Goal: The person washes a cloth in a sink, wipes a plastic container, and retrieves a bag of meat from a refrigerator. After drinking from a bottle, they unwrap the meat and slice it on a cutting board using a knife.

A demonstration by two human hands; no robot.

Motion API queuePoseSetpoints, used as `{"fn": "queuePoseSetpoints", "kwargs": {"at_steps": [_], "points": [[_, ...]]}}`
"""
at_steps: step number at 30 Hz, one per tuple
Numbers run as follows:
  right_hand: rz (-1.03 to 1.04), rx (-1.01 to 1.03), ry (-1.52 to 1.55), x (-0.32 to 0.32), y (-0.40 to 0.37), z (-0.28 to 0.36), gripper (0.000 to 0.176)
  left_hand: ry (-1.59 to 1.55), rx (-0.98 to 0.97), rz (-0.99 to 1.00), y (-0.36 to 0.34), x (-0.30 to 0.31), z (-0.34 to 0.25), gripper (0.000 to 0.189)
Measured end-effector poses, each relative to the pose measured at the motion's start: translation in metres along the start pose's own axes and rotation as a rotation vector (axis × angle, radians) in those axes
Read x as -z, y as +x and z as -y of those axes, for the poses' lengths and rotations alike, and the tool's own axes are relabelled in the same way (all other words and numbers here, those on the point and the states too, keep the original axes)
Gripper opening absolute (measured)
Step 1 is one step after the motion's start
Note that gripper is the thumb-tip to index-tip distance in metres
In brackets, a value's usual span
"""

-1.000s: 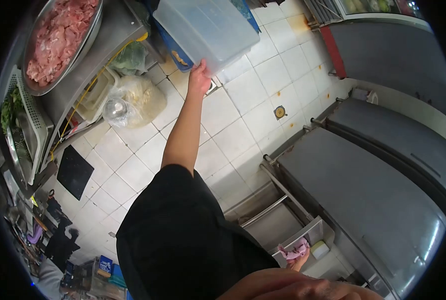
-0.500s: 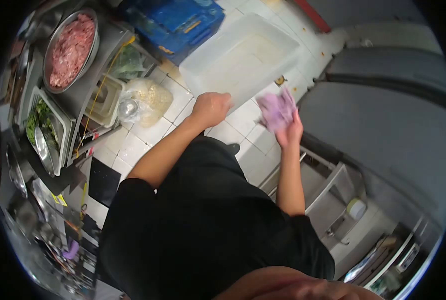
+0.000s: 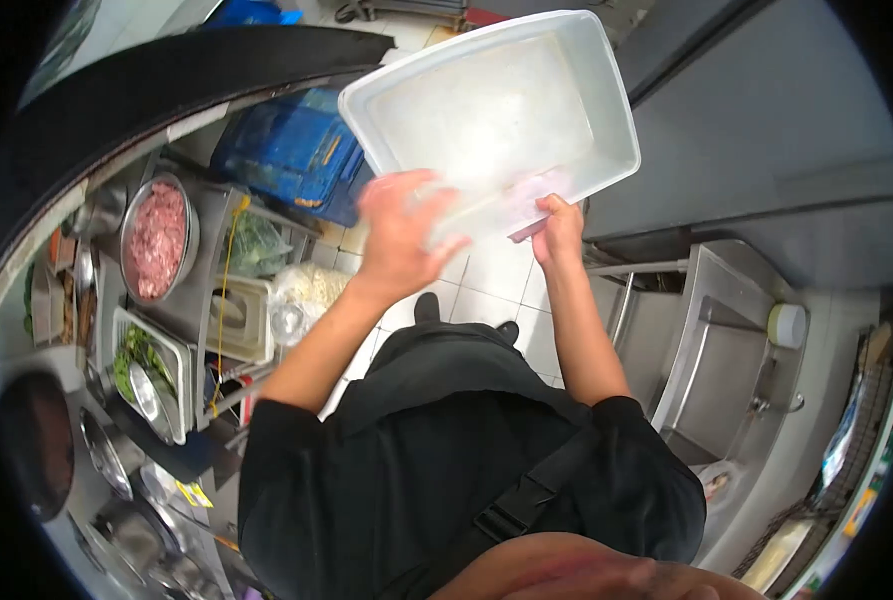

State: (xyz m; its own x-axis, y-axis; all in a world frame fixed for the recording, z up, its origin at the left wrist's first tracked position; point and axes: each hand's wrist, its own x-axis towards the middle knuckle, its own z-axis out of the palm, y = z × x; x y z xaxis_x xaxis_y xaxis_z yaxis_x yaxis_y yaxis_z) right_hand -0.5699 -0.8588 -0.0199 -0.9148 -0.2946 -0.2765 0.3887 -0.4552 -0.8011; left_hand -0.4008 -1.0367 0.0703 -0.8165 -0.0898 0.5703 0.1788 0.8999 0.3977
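Observation:
A large white translucent plastic tub (image 3: 491, 110) is up in front of me, its open top tilted toward me. My right hand (image 3: 559, 230) grips its near right rim, thumb over the edge, with a pale purple cloth (image 3: 538, 195) bunched between the fingers and the tub. At the tub's near left corner is my left hand (image 3: 401, 235), its fingers spread and smeared by motion, holding nothing. Some of the cloth hides behind the rim and my right fingers.
To the left, a metal shelf carries a bowl of raw minced meat (image 3: 158, 238) and a tray of green herbs (image 3: 146, 365). A blue crate (image 3: 291, 155) stands behind. A steel sink (image 3: 716, 370) is at right, below grey cabinet doors (image 3: 756, 130). White tiles cover the floor.
The tub has come up off the floor and tilted toward me. My right hand brought the cloth against its rim. My left hand opened. The view shifted, showing more of the sink.

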Motion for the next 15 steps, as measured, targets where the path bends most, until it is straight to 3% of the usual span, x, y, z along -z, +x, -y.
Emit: {"fn": "queuePoseSetpoints", "kwargs": {"at_steps": [2,4,5,7,8,10,13,15], "points": [[-0.031,0.063,-0.005,0.005,-0.013,0.022,0.052,-0.06,0.28,-0.451,-0.005,-0.009,0.008,0.066],[0.064,0.039,-0.002,0.008,-0.032,0.037,0.053,-0.735,0.654,-0.481,-0.022,-0.045,0.033,0.065],[0.061,0.047,0.002,0.008,-0.038,0.038,0.053,-0.738,0.646,-0.477,-0.021,-0.048,0.033,0.065],[0.083,0.157,-0.08,0.008,-0.047,0.038,0.052,-1.568,0.82,-0.23,-0.021,-0.054,0.031,0.066],[0.084,0.161,-0.084,0.015,-0.052,0.044,0.052,-1.573,0.817,-0.232,-0.022,-0.06,0.04,0.066],[0.138,-0.02,0.022,0.041,-0.064,0.068,0.057,-1.816,0.748,-0.15,-0.027,-0.072,0.064,0.074],[0.223,0.117,-0.183,0.057,-0.116,0.123,0.067,-1.768,0.772,-0.261,-0.033,-0.078,0.075,0.059],[0.272,0.159,-0.286,0.053,-0.131,0.145,0.07,-1.671,0.806,-0.243,-0.042,-0.093,0.079,0.061]]}}
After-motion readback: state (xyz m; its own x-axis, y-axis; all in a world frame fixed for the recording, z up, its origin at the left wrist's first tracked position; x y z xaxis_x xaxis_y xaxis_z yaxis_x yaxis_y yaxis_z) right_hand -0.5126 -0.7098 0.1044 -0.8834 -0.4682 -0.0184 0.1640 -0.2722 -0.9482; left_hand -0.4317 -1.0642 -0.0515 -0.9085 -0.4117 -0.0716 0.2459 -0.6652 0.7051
